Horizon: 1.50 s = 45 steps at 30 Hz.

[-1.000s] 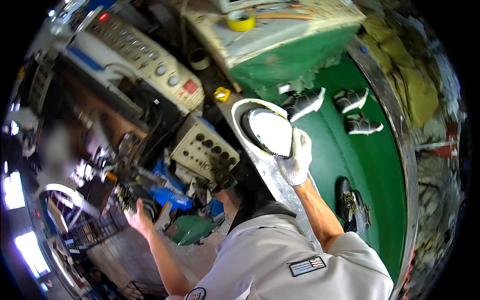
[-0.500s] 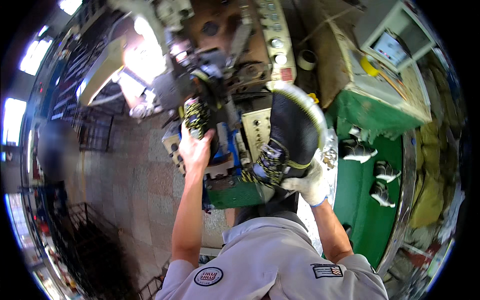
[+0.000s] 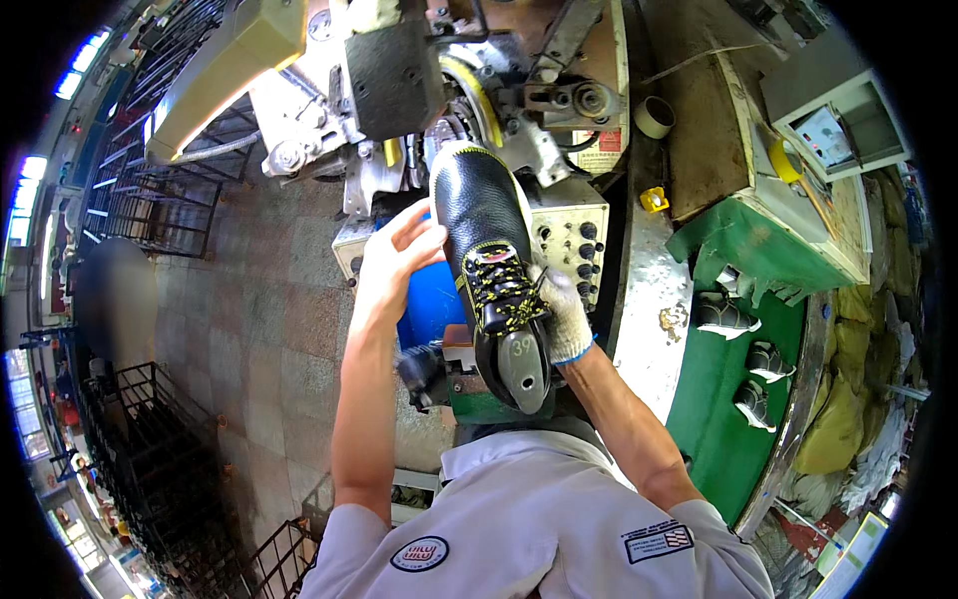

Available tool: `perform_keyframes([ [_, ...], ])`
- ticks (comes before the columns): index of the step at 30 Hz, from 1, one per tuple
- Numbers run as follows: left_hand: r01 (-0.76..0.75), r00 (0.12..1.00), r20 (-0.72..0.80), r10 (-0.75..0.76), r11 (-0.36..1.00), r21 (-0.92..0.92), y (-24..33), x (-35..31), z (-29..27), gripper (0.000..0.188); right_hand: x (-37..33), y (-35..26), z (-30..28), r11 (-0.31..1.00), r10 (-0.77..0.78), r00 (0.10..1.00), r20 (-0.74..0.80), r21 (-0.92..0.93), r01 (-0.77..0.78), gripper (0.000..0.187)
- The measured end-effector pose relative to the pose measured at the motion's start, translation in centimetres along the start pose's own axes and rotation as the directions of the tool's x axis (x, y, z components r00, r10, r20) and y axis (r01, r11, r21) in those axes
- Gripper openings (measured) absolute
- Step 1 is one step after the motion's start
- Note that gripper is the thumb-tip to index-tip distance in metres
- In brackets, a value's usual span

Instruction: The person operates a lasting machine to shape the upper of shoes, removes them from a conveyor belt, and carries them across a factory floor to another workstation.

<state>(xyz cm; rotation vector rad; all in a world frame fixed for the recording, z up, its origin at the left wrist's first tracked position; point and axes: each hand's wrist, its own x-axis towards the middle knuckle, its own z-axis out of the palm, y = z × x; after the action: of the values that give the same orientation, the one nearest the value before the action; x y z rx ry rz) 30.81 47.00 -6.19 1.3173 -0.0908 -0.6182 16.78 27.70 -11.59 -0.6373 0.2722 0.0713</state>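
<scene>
A black leather shoe upper (image 3: 474,195) with yellow-and-black laces sits on a grey last (image 3: 524,371), toe pointing away from me into the machine (image 3: 479,90). My right hand (image 3: 564,314), in a white knit glove, grips its right side by the laces; part of those fingers is hidden behind the shoe. Bare and half curled, my left hand (image 3: 399,255) is beside the shoe's left side near the toe, its fingers apart and the tips at the leather's edge. I cannot tell how firmly they touch.
A lamp with a cream hood (image 3: 225,80) hangs at the upper left. Beside the machine is a cream control box with knobs (image 3: 571,245). Several shoes (image 3: 726,315) lie on a green surface (image 3: 714,419) at the right, below a bench (image 3: 788,235). Black wire racks (image 3: 165,439) stand left.
The shoe in my right hand has swung from the right to the middle, toe now toward the machine. My left hand has let go of another laced shoe, which no longer shows.
</scene>
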Motion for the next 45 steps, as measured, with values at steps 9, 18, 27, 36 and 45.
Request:
perform_keyframes([
  [9, -0.100, 0.954, -0.293, 0.068, 0.991, -0.092, -0.8, 5.6, -1.5, 0.046, 6.8, 0.7, 1.9, 0.983, -0.153, 0.988, -0.033, -0.107, 0.149, 0.070],
  [18, -0.077, 0.926, -0.374, 0.046, 0.995, -0.068, -4.7, 4.9, -1.2, 0.039, 10.5, 3.1, 2.1, 0.942, -0.291, 0.939, -0.182, -0.228, 0.247, 0.047],
  [27, 0.148, 0.953, -0.187, -0.239, 0.904, -0.402, -4.7, 2.9, 0.5, 0.048, 9.5, 1.8, 5.3, 0.811, -0.444, 0.833, -0.330, -0.543, 0.217, 0.056],
  [36, 0.086, 0.969, -0.177, -0.172, 0.907, -0.412, -7.3, 4.1, -0.1, 0.051, 10.8, 1.5, 3.8, 0.862, -0.380, 0.903, -0.198, -0.431, 0.268, 0.057],
  [45, 0.080, 0.958, -0.234, -0.163, 0.941, -0.328, -6.8, 4.8, 0.8, 0.055, 11.0, 1.8, 3.1, 0.756, -0.482, 0.823, -0.300, -0.617, 0.218, 0.047],
])
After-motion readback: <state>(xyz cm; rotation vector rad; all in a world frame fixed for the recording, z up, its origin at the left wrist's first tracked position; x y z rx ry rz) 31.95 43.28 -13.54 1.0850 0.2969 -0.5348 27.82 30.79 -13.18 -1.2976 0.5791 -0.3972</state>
